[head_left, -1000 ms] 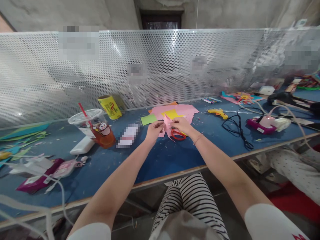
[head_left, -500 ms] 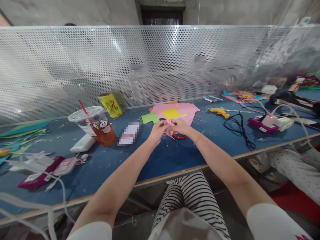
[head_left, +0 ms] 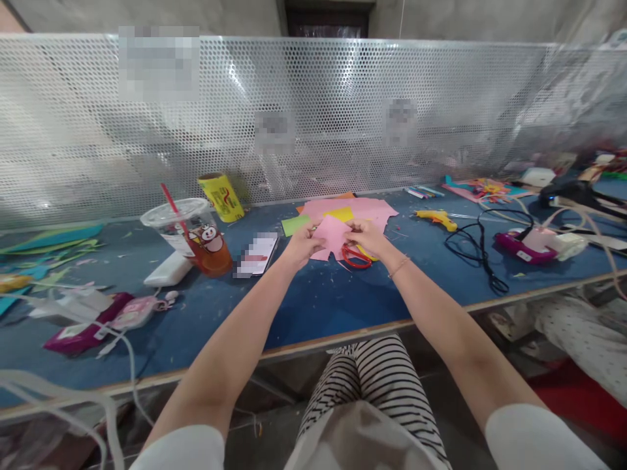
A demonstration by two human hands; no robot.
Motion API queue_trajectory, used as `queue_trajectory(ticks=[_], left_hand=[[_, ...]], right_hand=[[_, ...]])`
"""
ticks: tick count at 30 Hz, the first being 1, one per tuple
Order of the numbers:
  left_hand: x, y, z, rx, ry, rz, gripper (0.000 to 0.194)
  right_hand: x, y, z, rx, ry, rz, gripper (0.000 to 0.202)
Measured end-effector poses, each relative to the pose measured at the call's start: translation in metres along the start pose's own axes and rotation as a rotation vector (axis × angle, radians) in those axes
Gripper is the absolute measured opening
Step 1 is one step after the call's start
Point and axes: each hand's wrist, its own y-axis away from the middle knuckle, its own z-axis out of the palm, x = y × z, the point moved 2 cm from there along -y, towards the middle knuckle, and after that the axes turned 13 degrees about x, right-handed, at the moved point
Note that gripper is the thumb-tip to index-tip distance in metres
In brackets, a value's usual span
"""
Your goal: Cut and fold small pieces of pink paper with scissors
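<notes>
Between my two hands is a piece of pink paper (head_left: 332,236), spread out flat with a notch in its lower edge. My left hand (head_left: 304,245) pinches its left side, and my right hand (head_left: 366,236) pinches its right side. Red-handled scissors (head_left: 357,257) lie on the table just below my right hand, partly covered. Behind the hands lie a larger pink sheet (head_left: 377,209), a yellow piece of paper (head_left: 341,213) and a green piece of paper (head_left: 292,226).
Left of my hands are a phone (head_left: 257,254), a plastic cup of brown drink (head_left: 209,251), a white power bank (head_left: 169,270) and a yellow tube (head_left: 224,198). To the right lie a yellow glue gun (head_left: 437,219), a black cable (head_left: 482,251) and a purple power strip (head_left: 525,248). A perforated metal screen (head_left: 333,143) stands behind.
The pink paper, folded or bunched between my fingers before, is now opened out flat. My hands have moved slightly apart, and more of the red scissors shows.
</notes>
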Motion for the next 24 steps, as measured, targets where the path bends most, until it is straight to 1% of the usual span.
queue_trajectory(ticks=[3, 6, 8, 12, 16, 19, 21, 24], left_hand=[[0.0, -0.004, -0.005, -0.011, 0.022, -0.019, 0.049], [-0.003, -0.009, -0.01, 0.022, 0.016, -0.039, 0.05], [-0.005, -0.012, -0.013, 0.041, 0.014, -0.045, 0.052], [-0.007, -0.013, -0.014, 0.049, 0.043, -0.06, 0.05], [-0.005, -0.012, -0.012, 0.058, 0.071, -0.094, 0.035], [-0.005, -0.011, -0.012, 0.044, 0.042, -0.087, 0.023], [-0.006, -0.01, -0.011, 0.04, 0.009, -0.089, 0.022], [-0.009, -0.006, -0.007, 0.045, -0.038, -0.101, 0.027]], right_hand=[[0.0, -0.001, -0.001, 0.046, -0.015, -0.005, 0.022], [0.0, -0.002, -0.002, 0.13, -0.014, 0.013, 0.025], [-0.001, -0.001, -0.003, 0.163, 0.002, 0.033, 0.025], [-0.005, 0.001, -0.002, 0.152, 0.02, 0.047, 0.022], [-0.006, 0.002, -0.003, 0.147, 0.039, 0.042, 0.016], [-0.005, 0.0, -0.003, 0.155, 0.038, 0.032, 0.013], [-0.004, -0.001, -0.004, 0.159, 0.017, 0.033, 0.012], [0.0, -0.002, -0.003, 0.156, -0.026, 0.029, 0.019]])
